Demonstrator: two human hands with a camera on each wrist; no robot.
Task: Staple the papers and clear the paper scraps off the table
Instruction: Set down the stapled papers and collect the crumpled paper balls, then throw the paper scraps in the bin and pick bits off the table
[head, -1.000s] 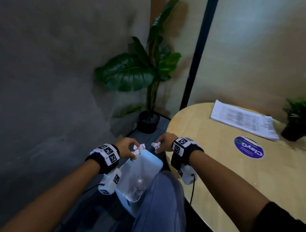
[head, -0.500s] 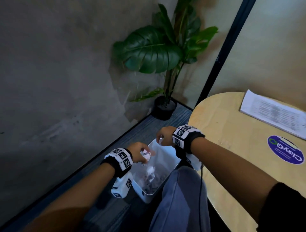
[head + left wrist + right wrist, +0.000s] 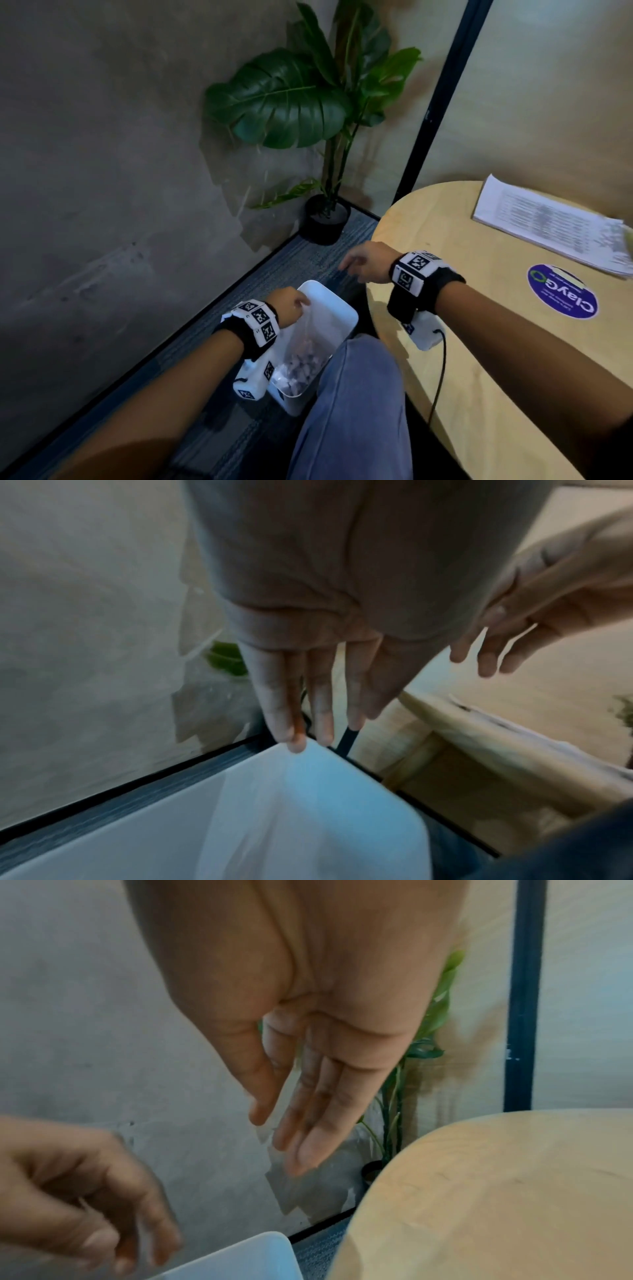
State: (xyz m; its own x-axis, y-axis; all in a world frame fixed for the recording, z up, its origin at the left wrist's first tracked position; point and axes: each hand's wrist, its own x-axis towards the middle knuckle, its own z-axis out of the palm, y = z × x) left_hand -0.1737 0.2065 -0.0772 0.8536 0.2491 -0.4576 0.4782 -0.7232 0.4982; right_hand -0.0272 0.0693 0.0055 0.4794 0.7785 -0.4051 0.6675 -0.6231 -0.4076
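Both hands are empty, fingers loosely apart. The left hand [image 3: 289, 306] is held over the white bin [image 3: 337, 310], at the table's [image 3: 479, 342] nine o'clock, where scraps [image 3: 301, 368] are collected; the right hand [image 3: 364, 262] hangs at the bin's one o'clock. The papers [image 3: 544, 226] lie at the table's one o'clock, presumably kept clear of the scraps.

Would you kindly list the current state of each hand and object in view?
Left hand: open, empty, over the bin.
Right hand: open, empty, by the table edge.
White plastic waste bin: lined with a clear bag, paper scraps inside.
Stack of printed white papers: flat on the round wooden table.
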